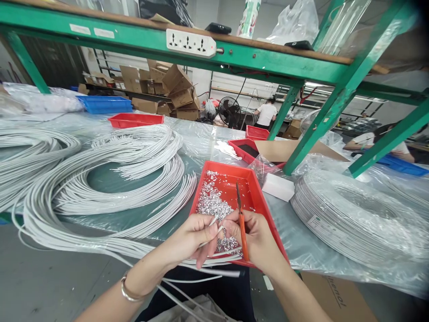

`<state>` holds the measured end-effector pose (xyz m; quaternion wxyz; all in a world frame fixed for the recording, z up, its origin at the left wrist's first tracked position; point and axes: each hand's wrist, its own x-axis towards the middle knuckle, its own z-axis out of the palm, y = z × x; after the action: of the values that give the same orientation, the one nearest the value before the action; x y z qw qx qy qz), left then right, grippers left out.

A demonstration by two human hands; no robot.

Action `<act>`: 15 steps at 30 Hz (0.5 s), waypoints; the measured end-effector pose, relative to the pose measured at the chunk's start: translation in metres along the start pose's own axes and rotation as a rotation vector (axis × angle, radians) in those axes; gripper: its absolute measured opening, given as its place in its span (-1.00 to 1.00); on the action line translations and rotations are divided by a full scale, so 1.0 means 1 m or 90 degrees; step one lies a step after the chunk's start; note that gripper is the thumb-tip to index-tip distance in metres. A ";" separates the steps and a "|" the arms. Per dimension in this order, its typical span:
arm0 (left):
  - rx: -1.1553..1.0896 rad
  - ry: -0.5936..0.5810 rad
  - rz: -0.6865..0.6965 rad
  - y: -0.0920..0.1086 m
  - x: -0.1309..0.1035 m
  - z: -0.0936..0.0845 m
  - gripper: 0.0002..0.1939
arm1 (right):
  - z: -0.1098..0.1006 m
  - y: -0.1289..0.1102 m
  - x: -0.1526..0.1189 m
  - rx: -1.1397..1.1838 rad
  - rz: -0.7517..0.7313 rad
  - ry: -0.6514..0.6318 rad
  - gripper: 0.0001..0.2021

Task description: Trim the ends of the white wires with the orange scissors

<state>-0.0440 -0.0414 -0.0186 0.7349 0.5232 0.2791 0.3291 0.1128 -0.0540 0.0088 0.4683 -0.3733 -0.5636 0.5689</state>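
My left hand (194, 235) is closed around a white cable (213, 220), with short cable ends poking up between thumb and fingers. Against those ends press the fingertips of my right hand (259, 237), which also holds orange-handled scissors (243, 232), blades pointing away from me. What the right fingertips pinch is mostly hidden. Both hands are over the near part of a red tray (264, 210). Shiny silver scraps (214, 201) lie heaped on the tray's left side. More loose cable ends cross the tray's near edge below my hands.
Large bundles of white cable (110, 201) curve across the table on the left. At right lies a wrapped cable coil (355, 214), with a small white box (279, 187) near it. A green shelf frame (321, 120) stands ahead. Two people are in the background.
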 end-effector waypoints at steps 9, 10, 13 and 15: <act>-0.025 0.019 0.008 0.001 0.000 0.002 -0.68 | -0.006 0.005 -0.001 -0.034 0.002 -0.024 -0.86; -0.025 0.020 0.008 0.002 0.000 0.002 -0.69 | -0.006 0.006 -0.001 -0.043 -0.004 -0.016 -0.86; -0.012 0.011 0.003 0.001 0.000 0.001 -0.66 | -0.005 0.009 -0.002 -0.068 -0.017 -0.007 -0.88; 0.009 -0.049 -0.034 -0.001 0.000 0.000 -0.62 | -0.006 0.010 -0.001 -0.124 -0.029 0.004 -0.88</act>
<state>-0.0442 -0.0418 -0.0192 0.7498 0.5332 0.2667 0.2870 0.1171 -0.0523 -0.0021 0.4444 -0.4063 -0.6231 0.4992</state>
